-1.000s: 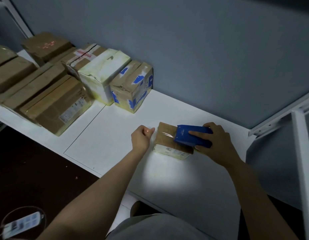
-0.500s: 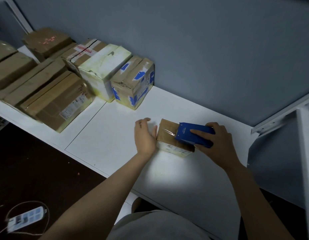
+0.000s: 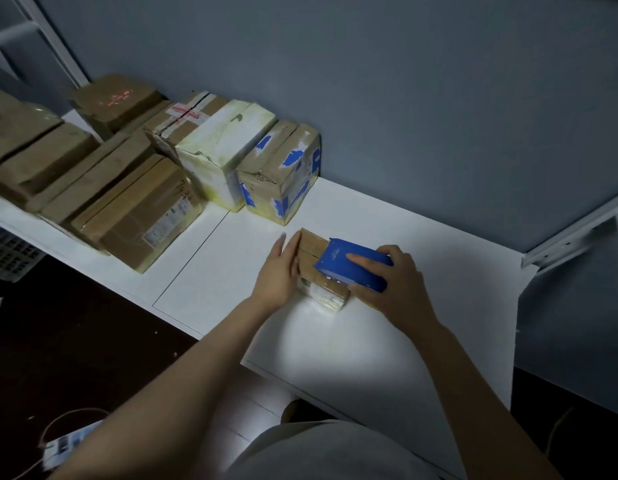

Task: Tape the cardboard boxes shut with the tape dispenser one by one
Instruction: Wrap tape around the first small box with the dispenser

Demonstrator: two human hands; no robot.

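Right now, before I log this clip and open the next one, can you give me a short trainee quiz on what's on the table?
1. Multiple choice: the blue tape dispenser rests on: A) the small box; B) the bare table; C) the floor.
2. True or false: the right hand grips the blue tape dispenser while the left hand lies with straight fingers against the small box's left side.
3. Fill in: the wall-side box nearest the small box bears patches of ____ tape.

Key: 1) A. 2) True. 3) Blue.
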